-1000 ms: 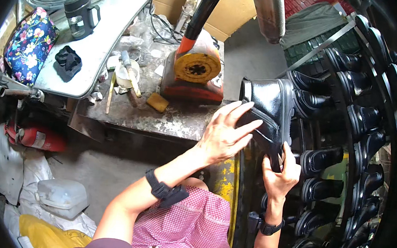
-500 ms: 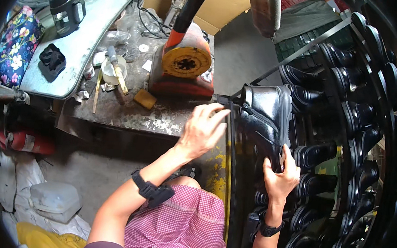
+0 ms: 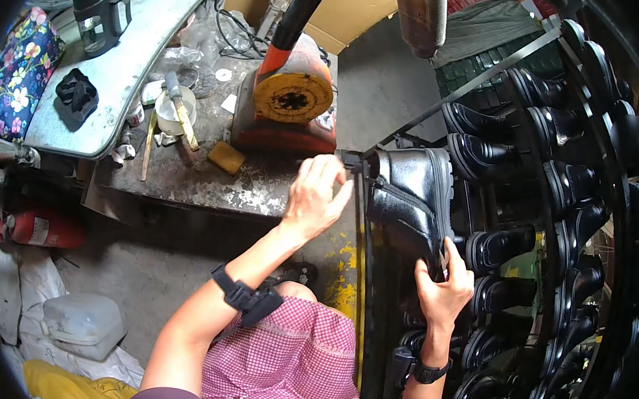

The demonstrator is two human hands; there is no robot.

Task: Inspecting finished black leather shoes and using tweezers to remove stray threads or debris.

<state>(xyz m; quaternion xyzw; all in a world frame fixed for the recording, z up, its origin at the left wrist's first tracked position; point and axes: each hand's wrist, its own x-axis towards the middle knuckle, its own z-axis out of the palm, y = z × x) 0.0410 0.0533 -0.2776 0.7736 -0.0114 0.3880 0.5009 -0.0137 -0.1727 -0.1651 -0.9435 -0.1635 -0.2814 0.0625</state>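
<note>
Head: right hand (image 3: 444, 288) grips black boot (image 3: 409, 199); left hand (image 3: 316, 195) free.

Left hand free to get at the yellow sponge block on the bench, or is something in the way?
Probably yes. The left hand is open, holds nothing and hovers over the bench edge; the yellow sponge block lies beyond it with bare bench between. The right hand holds the black boot.

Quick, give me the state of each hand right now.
Left hand: open, holding nothing, fingers loosely curled beside the black boot.
Right hand: closed on the black boot's lower end.
</note>
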